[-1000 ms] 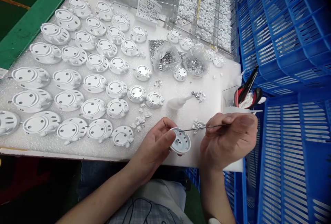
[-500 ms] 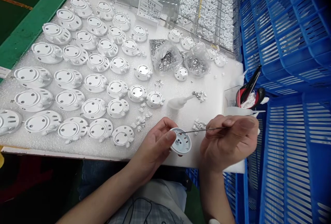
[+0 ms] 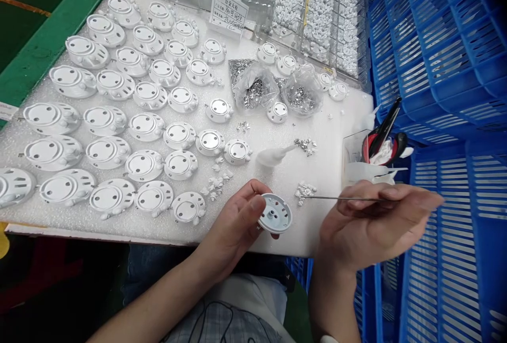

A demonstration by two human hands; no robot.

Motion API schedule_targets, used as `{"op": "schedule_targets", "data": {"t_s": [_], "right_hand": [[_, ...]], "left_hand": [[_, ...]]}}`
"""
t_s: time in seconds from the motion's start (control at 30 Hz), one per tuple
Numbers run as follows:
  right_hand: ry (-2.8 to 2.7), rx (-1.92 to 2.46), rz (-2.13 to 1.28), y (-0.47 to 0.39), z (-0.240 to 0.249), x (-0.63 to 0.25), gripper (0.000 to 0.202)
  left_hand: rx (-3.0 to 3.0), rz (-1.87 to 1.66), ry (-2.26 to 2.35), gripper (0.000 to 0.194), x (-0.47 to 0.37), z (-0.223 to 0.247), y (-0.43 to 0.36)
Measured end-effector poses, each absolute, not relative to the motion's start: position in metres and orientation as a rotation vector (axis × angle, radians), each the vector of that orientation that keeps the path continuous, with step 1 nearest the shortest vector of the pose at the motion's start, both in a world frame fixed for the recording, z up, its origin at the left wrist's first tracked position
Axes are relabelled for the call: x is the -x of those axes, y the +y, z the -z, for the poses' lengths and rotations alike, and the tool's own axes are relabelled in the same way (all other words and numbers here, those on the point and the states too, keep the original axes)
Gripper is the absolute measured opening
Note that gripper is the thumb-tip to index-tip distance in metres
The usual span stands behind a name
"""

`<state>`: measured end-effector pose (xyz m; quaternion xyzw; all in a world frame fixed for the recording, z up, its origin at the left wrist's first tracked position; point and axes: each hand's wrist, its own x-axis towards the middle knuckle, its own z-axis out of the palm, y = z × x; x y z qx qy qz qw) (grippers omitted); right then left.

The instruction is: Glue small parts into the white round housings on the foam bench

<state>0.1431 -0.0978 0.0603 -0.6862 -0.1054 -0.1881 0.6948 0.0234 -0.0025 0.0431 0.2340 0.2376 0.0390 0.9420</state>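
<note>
My left hand [image 3: 242,216] grips a round white plastic part [image 3: 277,213] by its left edge, its hollow side with small slots and a centre post turned up. In my right hand [image 3: 376,221], between thumb and fingers, is a thin metal rod [image 3: 332,198] pointing left. The rod's tip shows over a small pile of white pieces [image 3: 304,191]; whether it touches them I cannot tell. A white squeeze bottle [image 3: 271,158] with a narrow nozzle stands just beyond my left hand. Near it lies a heap of silvery and white bits [image 3: 304,146].
Rows of white round assemblies [image 3: 144,126] cover the foam-topped table's left side. Plastic bags of small metal parts [image 3: 255,89] lie at the middle back, before clear compartment trays [image 3: 317,15]. Red-black scissors [image 3: 382,142] stand in a clear holder at right, beside blue crates [image 3: 447,57].
My right hand has moved right, drawing the rod's tip out from the round white part to over the small white pile. My left hand keeps the part nearly in place.
</note>
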Motion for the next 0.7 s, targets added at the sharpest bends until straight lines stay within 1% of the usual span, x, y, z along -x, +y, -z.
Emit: {"op": "schedule_targets", "data": {"t_s": [0.07, 0.23, 0.33, 0.43, 0.53, 0.7], "right_hand": [[-0.201, 1.535, 0.528, -0.108, -0.063, -0.146, 0.035], [-0.212, 1.630, 0.969, -0.148, -0.068, -0.170, 0.036], [-0.178, 1.692, 1.149, -0.175, -0.070, -0.190, 0.033], [-0.192, 1.709, 1.316, -0.192, -0.071, -0.204, 0.034], [-0.279, 1.703, 1.347, -0.196, -0.067, -0.207, 0.033], [-0.366, 1.763, 1.235, -0.192, -0.059, -0.206, 0.030]], "left_hand": [[-0.486, -0.077, 0.490, 0.055, -0.023, -0.043, -0.002], [-0.495, -0.059, 0.506, 0.051, -0.022, -0.048, 0.000], [-0.509, -0.065, 0.537, 0.045, -0.021, -0.050, 0.000], [-0.521, -0.073, 0.566, 0.047, -0.020, -0.049, -0.001], [-0.529, -0.071, 0.562, 0.048, -0.020, -0.047, -0.001], [-0.540, -0.052, 0.546, 0.054, -0.022, -0.047, 0.000]]}}
